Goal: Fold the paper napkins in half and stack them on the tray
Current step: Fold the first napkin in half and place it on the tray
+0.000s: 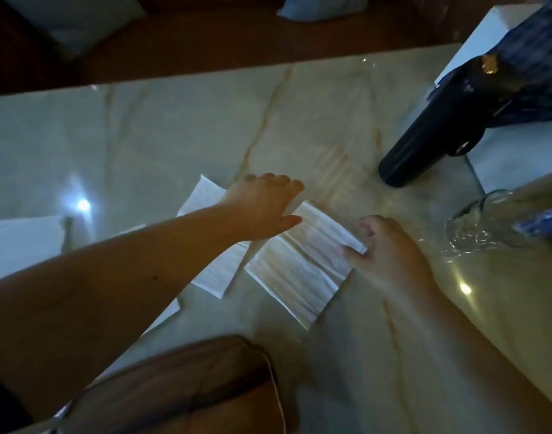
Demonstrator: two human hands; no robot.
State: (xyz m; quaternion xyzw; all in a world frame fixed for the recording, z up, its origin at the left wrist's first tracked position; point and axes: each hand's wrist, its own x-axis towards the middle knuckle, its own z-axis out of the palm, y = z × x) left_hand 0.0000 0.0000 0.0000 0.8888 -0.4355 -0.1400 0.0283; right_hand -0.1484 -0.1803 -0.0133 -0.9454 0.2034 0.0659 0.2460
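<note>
A white paper napkin [299,270] lies spread on the glossy marble table, creased across its middle. My right hand [390,249] pinches its far right corner between thumb and fingers. My left hand [262,208] hovers flat, fingers apart, over the napkin's far left edge. A second white napkin [215,270] lies to the left, partly hidden under my left forearm. A glass tray [474,227] sits at the right edge.
A black flask [437,130] lies tilted at the back right beside blue cloth [537,57]. More white paper [21,242] rests at the far left. A brown bag [180,386] sits at the near edge. The table's far edge [205,79] meets a dark floor.
</note>
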